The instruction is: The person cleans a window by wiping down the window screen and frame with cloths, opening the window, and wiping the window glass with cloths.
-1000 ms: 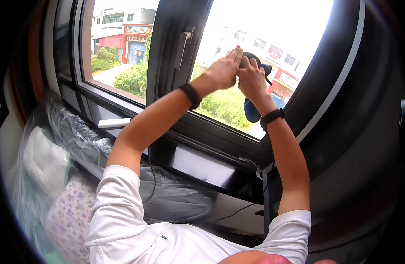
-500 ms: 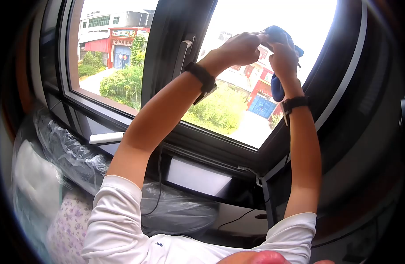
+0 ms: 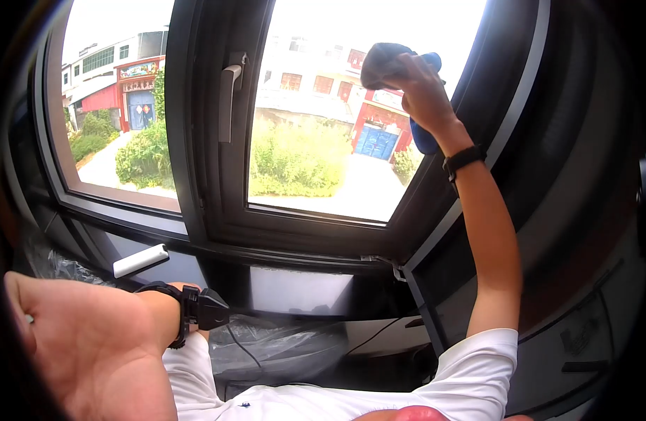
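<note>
High against the right window pane (image 3: 295, 161), my right hand (image 3: 425, 95) is closed on a dark blue cloth (image 3: 385, 64). Part of the cloth hangs below the hand, along the side of the wrist. My left hand (image 3: 91, 344) is very near the camera at the lower left, palm showing. Its fingers run into the dark left edge, so whether they are open or closed is hidden. A small pale spot shows by the fingers, too small to name. Both wrists wear black straps, the left one with a black block.
A grey window handle (image 3: 229, 105) sits on the dark frame between the panes. On the sill lies a white oblong object (image 3: 140, 260). Clear plastic sheeting (image 3: 281, 351) and a thin black cable are below. A dark panel borders the window at right.
My left hand has left the cloth and come down toward the camera at the lower left. My right hand keeps the cloth up at the pane, and the view has shifted.
</note>
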A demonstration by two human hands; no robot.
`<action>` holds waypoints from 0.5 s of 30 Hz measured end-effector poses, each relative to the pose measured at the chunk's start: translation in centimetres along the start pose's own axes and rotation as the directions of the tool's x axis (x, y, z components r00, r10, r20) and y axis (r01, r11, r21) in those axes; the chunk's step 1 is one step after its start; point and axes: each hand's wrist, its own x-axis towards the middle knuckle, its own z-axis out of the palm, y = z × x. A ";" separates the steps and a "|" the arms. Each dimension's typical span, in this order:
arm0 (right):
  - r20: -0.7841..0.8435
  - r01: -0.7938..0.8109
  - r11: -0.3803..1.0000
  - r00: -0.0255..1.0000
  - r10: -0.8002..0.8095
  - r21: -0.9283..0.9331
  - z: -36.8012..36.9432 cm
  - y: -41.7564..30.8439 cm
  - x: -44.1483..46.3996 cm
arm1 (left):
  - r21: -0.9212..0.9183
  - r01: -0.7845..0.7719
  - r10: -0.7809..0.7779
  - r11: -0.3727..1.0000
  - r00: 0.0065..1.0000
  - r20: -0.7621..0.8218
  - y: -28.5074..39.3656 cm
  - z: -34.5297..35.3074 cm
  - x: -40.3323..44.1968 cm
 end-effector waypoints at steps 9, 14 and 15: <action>-0.397 -0.356 0.892 0.888 0.231 -0.278 0.1 4.5 -0.5 | -0.216 0.092 -0.106 0.972 0.993 -0.052 -1.8 3.1 -0.7; -0.392 -0.604 0.790 0.755 0.525 -0.106 2.8 -3.4 -4.9 | -0.277 0.108 -0.135 0.955 0.988 -0.079 -4.0 3.1 -2.3; -0.395 -0.650 0.742 0.732 0.555 -0.163 3.3 -5.4 -5.9 | -0.301 0.125 -0.154 0.945 0.985 -0.073 -4.7 3.6 -2.5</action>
